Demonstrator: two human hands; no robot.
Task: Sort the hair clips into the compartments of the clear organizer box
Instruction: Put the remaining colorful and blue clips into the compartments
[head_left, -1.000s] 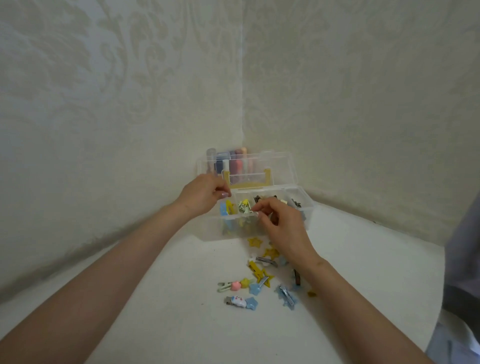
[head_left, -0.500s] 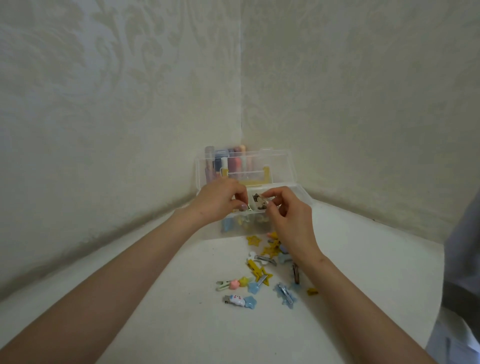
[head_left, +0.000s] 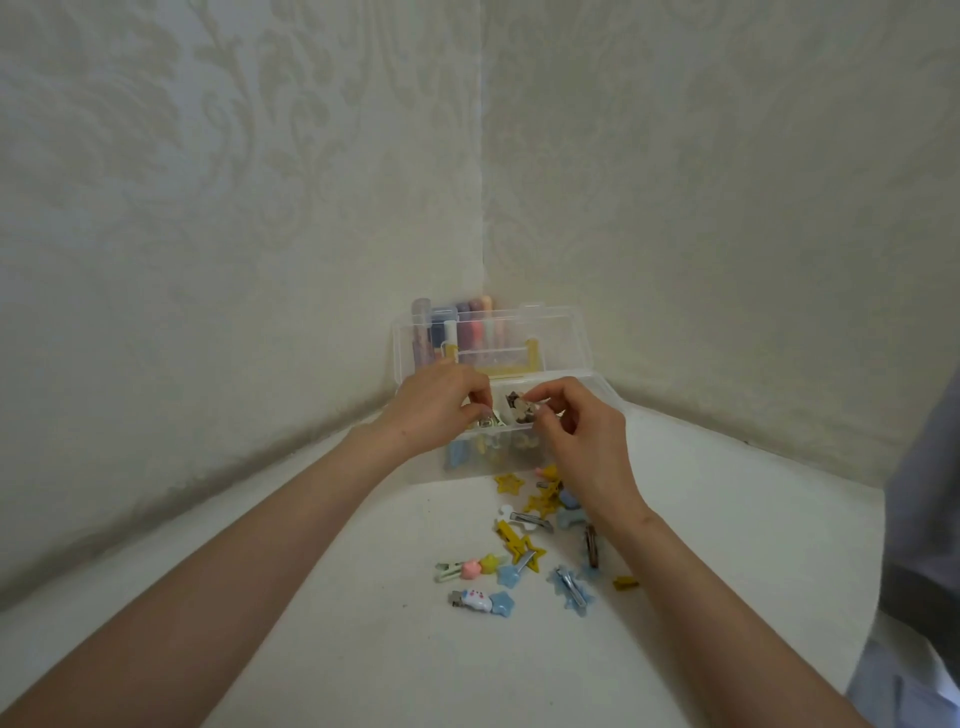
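The clear organizer box (head_left: 602, 387) stands open in the corner, its lid (head_left: 561, 338) upright behind it. My left hand (head_left: 441, 402) hovers over the box's left compartments, its fingertips pinched on a small silvery clip (head_left: 487, 423). Over the middle compartment, my right hand (head_left: 579, 428) pinches a small clip at its fingertips; the clip is mostly hidden. Brown and pale clips (head_left: 517, 405) lie in the compartment between the hands. In front of the box, loose clips lie on the white surface: yellow stars (head_left: 524, 545), blue stars (head_left: 571, 592), a green clip with pink and yellow shapes (head_left: 465, 569).
Several coloured tubes (head_left: 467, 322) stand behind the box lid in the wall corner. Patterned walls close in at the left and the back. Grey-blue cloth (head_left: 919, 571) is at the right edge. White surface (head_left: 363, 649) stretches toward me.
Both hands have risen from the box's front to above its compartments and drawn close together. The right hand has moved from the front edge up over the middle compartment.
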